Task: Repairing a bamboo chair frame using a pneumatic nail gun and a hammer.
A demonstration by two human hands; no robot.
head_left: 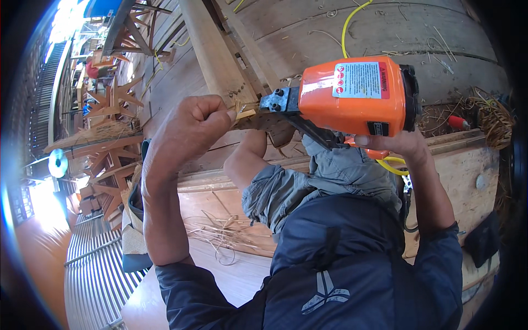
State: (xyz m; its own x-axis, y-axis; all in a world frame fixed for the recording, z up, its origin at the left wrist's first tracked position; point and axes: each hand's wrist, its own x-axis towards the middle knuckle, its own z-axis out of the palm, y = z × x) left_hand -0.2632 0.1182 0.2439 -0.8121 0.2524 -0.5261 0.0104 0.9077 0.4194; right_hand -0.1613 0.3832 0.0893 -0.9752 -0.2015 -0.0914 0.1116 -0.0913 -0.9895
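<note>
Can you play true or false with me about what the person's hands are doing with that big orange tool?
1. The right hand holds an orange power tool. True.
2. The left hand is flat and open on the floor. False: it is closed, pinching a thin pale strip near the tool's metal nose.
3. A yellow hose runs over the wooden boards behind the tool. True.
4. The person wears a bright red jacket. False: the jacket is dark blue.
5. The tool's nose points at a wooden pole. True, it sits near the pole's lower end.
</note>
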